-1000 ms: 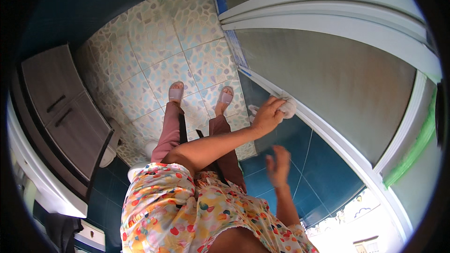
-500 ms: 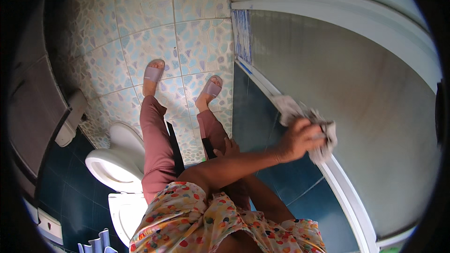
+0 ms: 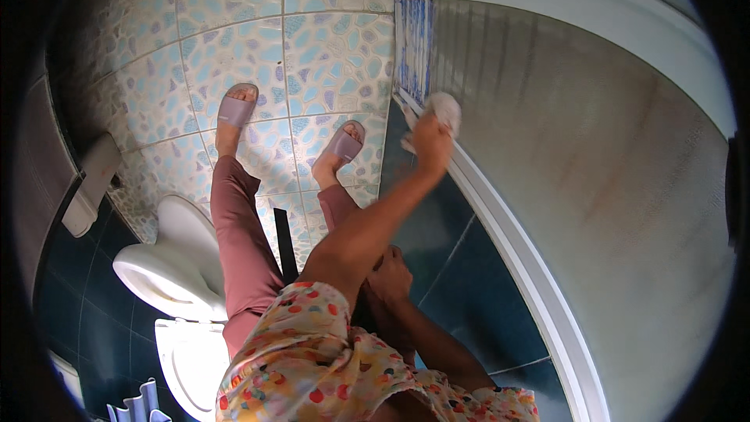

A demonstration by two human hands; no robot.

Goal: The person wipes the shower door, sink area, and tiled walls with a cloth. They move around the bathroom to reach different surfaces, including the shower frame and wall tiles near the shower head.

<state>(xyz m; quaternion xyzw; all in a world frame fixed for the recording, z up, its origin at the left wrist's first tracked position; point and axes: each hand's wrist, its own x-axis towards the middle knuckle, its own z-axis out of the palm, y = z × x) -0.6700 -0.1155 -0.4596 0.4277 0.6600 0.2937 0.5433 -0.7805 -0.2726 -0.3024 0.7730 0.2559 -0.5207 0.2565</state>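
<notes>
My left hand (image 3: 433, 143) is closed on a pale, crumpled cloth (image 3: 446, 112). It presses the cloth at the lower corner of a frosted glass panel (image 3: 578, 156), against the panel's white frame (image 3: 516, 242). A loose end of the cloth hangs over the frame's other side. Crossing beneath the left forearm, my right arm bends in toward my legs. My right hand (image 3: 393, 275) looks closed near my right knee, its fingers partly hidden; what it grips, if anything, does not show.
A white toilet (image 3: 170, 273) stands at the left on a stone-patterned tile floor (image 3: 234, 47). Dark teal tiles (image 3: 469, 297) run below the panel frame. My feet wear mauve slippers (image 3: 237, 108). Streaks of blue and white mark a strip (image 3: 414, 43) beside the glass.
My left hand has carried the cloth up and left along the frame to the panel's far corner. My right hand's fingers, spread before, now look curled. The view has shifted slightly.
</notes>
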